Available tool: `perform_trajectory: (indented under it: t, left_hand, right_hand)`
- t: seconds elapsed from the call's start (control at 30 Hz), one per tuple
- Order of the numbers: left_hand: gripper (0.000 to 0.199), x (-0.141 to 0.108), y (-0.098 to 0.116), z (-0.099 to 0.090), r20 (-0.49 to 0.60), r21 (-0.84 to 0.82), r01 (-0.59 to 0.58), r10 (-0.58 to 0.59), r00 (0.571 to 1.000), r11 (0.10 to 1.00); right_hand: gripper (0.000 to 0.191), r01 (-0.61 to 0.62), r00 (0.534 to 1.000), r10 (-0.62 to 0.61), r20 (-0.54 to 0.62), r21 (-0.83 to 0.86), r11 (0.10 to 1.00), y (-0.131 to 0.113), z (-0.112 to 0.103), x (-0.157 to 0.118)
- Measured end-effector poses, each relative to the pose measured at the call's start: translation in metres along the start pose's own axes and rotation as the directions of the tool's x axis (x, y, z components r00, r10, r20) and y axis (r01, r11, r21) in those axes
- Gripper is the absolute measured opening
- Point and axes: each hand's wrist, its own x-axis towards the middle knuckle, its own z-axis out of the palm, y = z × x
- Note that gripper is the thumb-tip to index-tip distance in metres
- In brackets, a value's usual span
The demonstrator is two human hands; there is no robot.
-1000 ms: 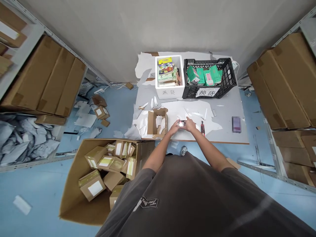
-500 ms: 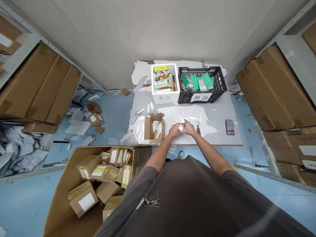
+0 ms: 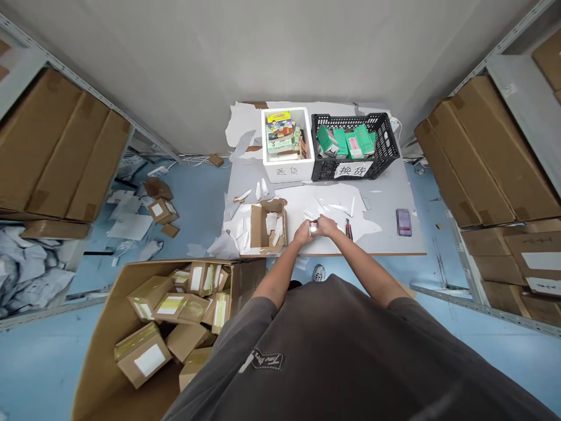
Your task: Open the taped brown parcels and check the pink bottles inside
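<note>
Near the table's front edge, my left hand and my right hand are closed on opposite sides of a small box with a pale, shiny top. Its details are too small to make out. An open cardboard box holding white paper pieces stands left of my left hand. A red and black cutter lies just right of my right hand. White paper scraps are scattered behind the hands.
A white bin of small boxes and a black crate of green boxes stand at the back. A phone lies on the table at right. A large carton of parcels is front left; shelves flank both sides.
The whole view has shifted slightly, with the scene sitting further left. Both hands still hold the small box, whose top now looks different, as if tilted or turned.
</note>
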Motion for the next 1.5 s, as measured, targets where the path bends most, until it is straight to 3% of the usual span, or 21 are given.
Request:
perform_trajectory:
  t: [0.17,0.3,0.47,0.73,0.93,1.07,1.17,1.33,1.5]
  left_hand:
    - [0.084,0.001,-0.006,0.0,0.01,-0.111,-0.063,0.064,0.998,0.992]
    - [0.083,0.003,-0.007,0.0,0.007,-0.109,-0.081,0.083,0.997,0.991]
    - [0.077,0.005,-0.011,0.004,0.032,-0.081,-0.029,0.031,0.999,0.996]
    - [0.086,0.01,-0.011,0.003,0.002,-0.075,-0.033,0.033,0.999,0.997]
    - [0.1,0.0,0.0,0.001,-0.021,-0.159,0.002,-0.006,1.0,0.987]
    - [0.135,-0.009,0.014,-0.019,-0.087,-0.274,-0.111,0.09,0.992,0.955]
    - [0.147,-0.023,0.026,-0.049,-0.246,-0.31,-0.226,0.152,0.957,0.924]
    - [0.118,-0.046,0.06,-0.099,-0.39,-0.25,-0.377,0.264,0.882,0.892]
    - [0.088,-0.056,0.094,-0.117,-0.467,-0.277,-0.455,0.295,0.834,0.847]
  right_hand:
    - [0.05,-0.036,0.994,0.048,0.103,-0.119,0.992,-0.014,-0.007,0.009]
    - [0.049,0.012,0.999,-0.009,0.035,-0.106,0.994,-0.011,-0.003,-0.002]
    - [0.065,-0.017,0.998,0.013,-0.061,-0.051,0.999,-0.008,-0.011,-0.019]
    - [0.055,0.121,0.987,-0.133,-0.084,-0.14,0.983,-0.01,-0.077,-0.042]
    - [0.043,0.16,0.959,-0.153,-0.237,0.009,0.987,-0.006,-0.149,-0.073]
    - [0.037,0.257,0.942,-0.227,-0.249,0.096,0.962,-0.002,-0.202,-0.076]
    - [0.033,0.299,0.927,-0.26,-0.27,0.116,0.947,-0.003,-0.222,-0.076]
    - [0.036,0.352,0.906,-0.291,-0.306,0.169,0.92,-0.013,-0.24,-0.076]
    - [0.044,0.46,0.865,-0.318,-0.389,0.358,0.813,-0.017,-0.247,-0.077]
